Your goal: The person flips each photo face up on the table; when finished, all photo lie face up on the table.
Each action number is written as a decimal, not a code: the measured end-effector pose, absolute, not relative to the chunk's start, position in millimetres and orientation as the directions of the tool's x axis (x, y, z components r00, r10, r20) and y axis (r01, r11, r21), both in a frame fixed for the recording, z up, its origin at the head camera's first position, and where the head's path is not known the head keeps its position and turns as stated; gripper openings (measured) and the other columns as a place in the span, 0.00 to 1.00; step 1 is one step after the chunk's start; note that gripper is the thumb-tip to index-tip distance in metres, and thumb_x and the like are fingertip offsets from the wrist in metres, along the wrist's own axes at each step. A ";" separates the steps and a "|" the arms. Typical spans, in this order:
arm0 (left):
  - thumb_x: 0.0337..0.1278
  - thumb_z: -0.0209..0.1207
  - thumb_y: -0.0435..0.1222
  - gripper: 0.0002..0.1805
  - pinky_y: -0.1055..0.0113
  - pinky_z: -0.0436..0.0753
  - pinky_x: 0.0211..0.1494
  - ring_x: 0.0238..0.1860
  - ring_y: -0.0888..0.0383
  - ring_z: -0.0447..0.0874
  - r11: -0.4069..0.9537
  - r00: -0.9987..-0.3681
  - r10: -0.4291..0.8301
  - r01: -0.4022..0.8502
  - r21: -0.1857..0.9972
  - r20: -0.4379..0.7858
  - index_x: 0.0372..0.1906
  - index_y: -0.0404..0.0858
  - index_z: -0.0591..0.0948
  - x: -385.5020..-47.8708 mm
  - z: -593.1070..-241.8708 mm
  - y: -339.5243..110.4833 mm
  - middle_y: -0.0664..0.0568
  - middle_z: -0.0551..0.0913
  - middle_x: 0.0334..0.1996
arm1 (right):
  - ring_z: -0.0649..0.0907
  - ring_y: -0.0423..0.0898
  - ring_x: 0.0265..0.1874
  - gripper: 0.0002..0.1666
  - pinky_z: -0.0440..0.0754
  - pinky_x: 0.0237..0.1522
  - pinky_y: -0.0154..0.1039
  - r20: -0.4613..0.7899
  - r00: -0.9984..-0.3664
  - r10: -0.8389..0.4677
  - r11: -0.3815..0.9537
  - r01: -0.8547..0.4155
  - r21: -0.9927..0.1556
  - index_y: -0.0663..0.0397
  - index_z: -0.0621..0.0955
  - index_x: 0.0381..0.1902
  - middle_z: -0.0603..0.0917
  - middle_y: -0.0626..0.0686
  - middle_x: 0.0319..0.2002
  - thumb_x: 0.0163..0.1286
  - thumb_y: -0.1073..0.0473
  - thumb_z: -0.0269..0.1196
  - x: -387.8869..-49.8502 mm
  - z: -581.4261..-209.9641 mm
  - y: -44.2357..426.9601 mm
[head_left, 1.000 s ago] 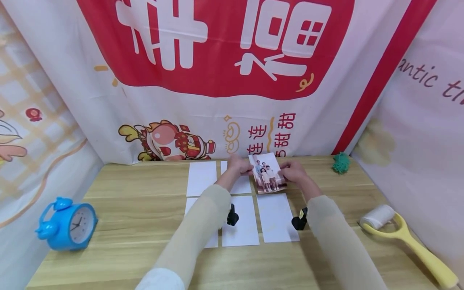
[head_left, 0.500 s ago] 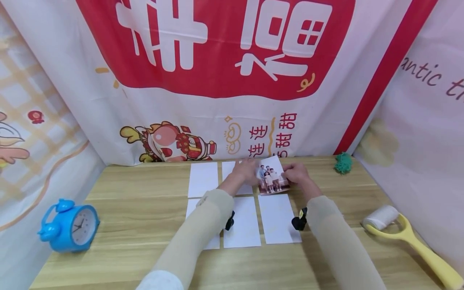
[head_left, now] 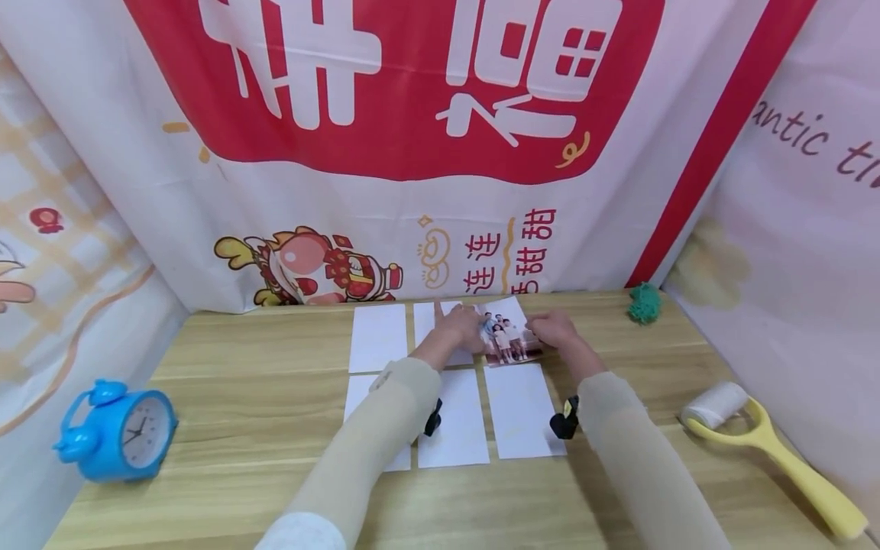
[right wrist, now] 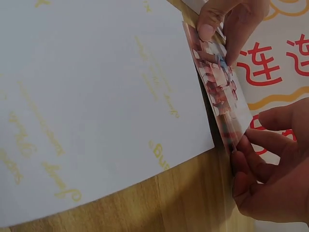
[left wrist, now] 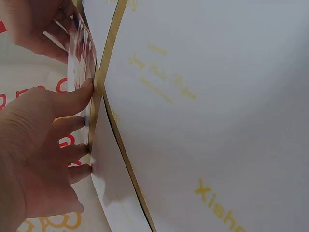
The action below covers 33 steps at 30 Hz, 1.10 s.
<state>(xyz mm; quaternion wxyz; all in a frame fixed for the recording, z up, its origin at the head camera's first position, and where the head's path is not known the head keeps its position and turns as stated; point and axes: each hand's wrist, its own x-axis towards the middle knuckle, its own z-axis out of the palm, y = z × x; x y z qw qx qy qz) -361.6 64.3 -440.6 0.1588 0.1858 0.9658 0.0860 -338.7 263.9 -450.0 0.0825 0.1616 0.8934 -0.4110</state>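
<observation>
Taking the family photo [head_left: 507, 336] as the dial's centre, a blue alarm clock [head_left: 117, 431] stands between 8 and 9 o'clock on the wooden table [head_left: 241, 428]. Of five white cards, one [head_left: 378, 338] lies at 9, the next partly under the left hand [head_left: 457, 328], whose fingers are loosely extended, thumb against the photo. Three more fill the row from 8 to 6. The photo is between the hands; whether it lies fully flat is hard to tell. The right hand [head_left: 555, 330] pinches its 3 o'clock edge. Beyond, a green clump [head_left: 644, 304] sits near 3, a yellow-handled roller [head_left: 791, 464] at 4.
</observation>
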 end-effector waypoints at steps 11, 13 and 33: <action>0.63 0.65 0.50 0.40 0.32 0.30 0.85 0.87 0.47 0.47 0.904 -0.859 0.410 0.337 0.262 -0.309 0.80 0.57 0.65 -362.7 -431.1 49.9 0.51 0.55 0.85 | 0.74 0.61 0.67 0.34 0.74 0.75 0.57 -0.333 -0.931 0.151 0.647 0.348 -0.679 0.69 0.72 0.71 0.72 0.69 0.73 0.77 0.51 0.49 -339.4 -443.0 253.9; 0.63 0.65 0.51 0.42 0.31 0.31 0.85 0.87 0.46 0.47 0.900 -0.861 0.415 0.341 0.270 -0.295 0.80 0.56 0.64 -365.3 -431.0 47.3 0.50 0.53 0.86 | 0.75 0.61 0.66 0.34 0.76 0.72 0.57 -0.318 -0.936 0.152 0.645 0.338 -0.685 0.68 0.71 0.72 0.73 0.69 0.72 0.77 0.51 0.49 -339.8 -441.4 252.7; 0.55 0.72 0.55 0.56 0.28 0.27 0.82 0.88 0.42 0.35 0.915 -0.841 0.383 0.290 0.280 -0.381 0.84 0.50 0.56 -381.2 -420.6 -31.5 0.46 0.44 0.87 | 0.72 0.61 0.73 0.34 0.77 0.74 0.55 -0.383 -0.923 -0.035 0.373 0.343 -0.862 0.61 0.62 0.79 0.68 0.64 0.76 0.80 0.55 0.50 -338.9 -408.4 168.2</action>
